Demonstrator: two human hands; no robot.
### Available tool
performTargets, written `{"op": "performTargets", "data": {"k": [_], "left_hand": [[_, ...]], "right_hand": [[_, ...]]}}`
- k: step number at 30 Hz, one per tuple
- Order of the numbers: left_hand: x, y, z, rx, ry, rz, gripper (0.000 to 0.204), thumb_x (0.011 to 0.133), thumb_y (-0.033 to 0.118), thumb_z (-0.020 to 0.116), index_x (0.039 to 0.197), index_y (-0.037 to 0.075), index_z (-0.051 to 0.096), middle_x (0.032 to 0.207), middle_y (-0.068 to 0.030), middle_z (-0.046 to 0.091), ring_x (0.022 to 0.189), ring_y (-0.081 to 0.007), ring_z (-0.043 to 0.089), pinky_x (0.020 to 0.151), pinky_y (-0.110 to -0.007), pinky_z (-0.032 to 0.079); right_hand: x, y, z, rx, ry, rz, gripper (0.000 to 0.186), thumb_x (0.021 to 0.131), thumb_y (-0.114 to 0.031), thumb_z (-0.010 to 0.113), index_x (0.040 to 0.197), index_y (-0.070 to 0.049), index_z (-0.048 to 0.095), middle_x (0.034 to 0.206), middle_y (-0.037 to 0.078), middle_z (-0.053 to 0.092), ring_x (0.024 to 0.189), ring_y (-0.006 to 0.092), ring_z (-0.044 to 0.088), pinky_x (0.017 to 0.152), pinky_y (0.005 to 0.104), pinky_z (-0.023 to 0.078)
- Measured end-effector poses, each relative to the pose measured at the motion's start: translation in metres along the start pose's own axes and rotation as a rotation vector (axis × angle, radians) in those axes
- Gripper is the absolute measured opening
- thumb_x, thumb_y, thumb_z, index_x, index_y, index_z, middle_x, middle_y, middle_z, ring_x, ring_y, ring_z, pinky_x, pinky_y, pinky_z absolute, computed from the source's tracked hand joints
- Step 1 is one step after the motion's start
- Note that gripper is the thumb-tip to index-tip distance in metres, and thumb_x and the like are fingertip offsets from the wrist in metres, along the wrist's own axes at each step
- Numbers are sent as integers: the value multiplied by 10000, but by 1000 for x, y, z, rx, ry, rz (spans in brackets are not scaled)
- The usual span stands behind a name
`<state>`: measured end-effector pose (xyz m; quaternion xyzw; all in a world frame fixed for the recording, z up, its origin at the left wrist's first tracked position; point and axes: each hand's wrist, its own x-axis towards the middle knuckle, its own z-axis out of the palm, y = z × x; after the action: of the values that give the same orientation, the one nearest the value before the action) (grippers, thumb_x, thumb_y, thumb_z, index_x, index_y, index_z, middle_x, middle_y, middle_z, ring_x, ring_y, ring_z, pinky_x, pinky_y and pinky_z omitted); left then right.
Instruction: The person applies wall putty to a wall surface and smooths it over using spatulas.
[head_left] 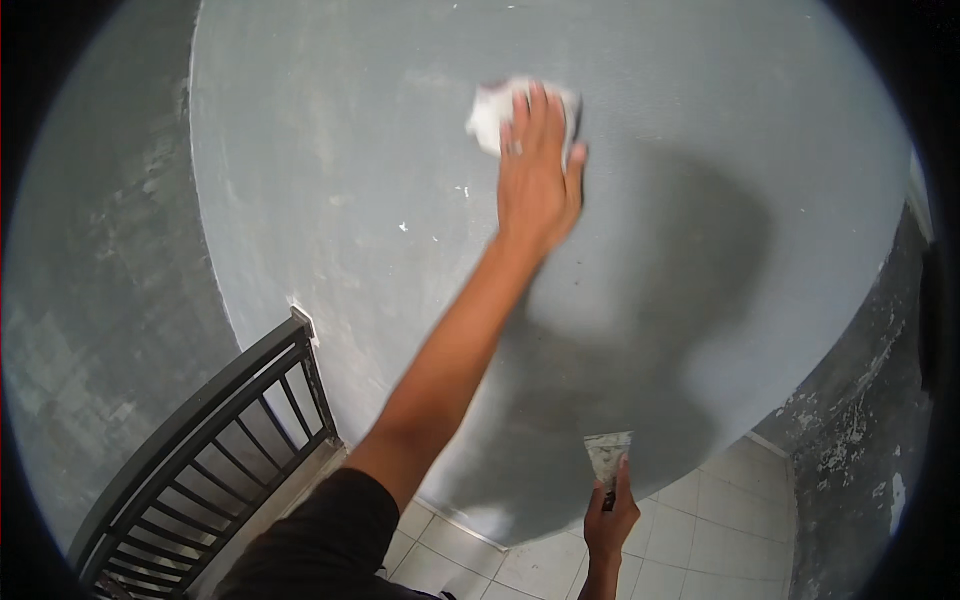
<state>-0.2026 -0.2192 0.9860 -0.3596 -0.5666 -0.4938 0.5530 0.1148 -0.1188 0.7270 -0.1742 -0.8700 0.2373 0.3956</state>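
My left hand [540, 175] is raised on the grey wall [380, 130], holding a white cloth [492, 118] against its surface. The fingers lie outstretched over the cloth, with the thumb off to the right. Lower down on the right, my right hand [612, 520] grips a putty knife [608, 455] by its handle. Its wide blade points up and is smeared with pale material. The blade is in front of the wall; whether it touches I cannot tell.
A dark metal railing [225, 450] slants along the lower left and meets the wall at a post. White floor tiles [690, 520] show below. Darker, patchy walls stand on the left [110, 280] and right [850, 430]. Small white spots [404, 227] mark the grey wall.
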Motion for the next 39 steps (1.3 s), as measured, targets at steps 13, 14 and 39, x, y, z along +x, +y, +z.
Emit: {"op": "performTargets", "data": {"k": [13,14,39], "left_hand": [[-175,-8,-39,34,-371,-124,662,933,161,526,1500,-62,270,1588,-275,181,1479,-454,138,1189,-542,129],[-124,-17,-37,16,-303,-117,644,952,181,496,1507,-52,267,1587,-264,200,1485,-440,129,1194,-533,113],[-146,-91,-71,87,-318,-42,682,931,159,561,1513,-33,264,1584,-262,210,1474,-447,170,1173,-569,163]], "right_hand": [[1,12,29,-301,134,-74,428,936,-35,588,1362,-28,556,855,150,657,667,260,628,600,343,499],[13,8,29,-304,126,-76,428,936,-35,588,1362,-28,556,855,150,657,667,260,628,600,343,499],[50,-29,106,-166,325,-198,442,955,-9,549,1394,1,497,836,167,609,666,309,594,603,405,488]]}}
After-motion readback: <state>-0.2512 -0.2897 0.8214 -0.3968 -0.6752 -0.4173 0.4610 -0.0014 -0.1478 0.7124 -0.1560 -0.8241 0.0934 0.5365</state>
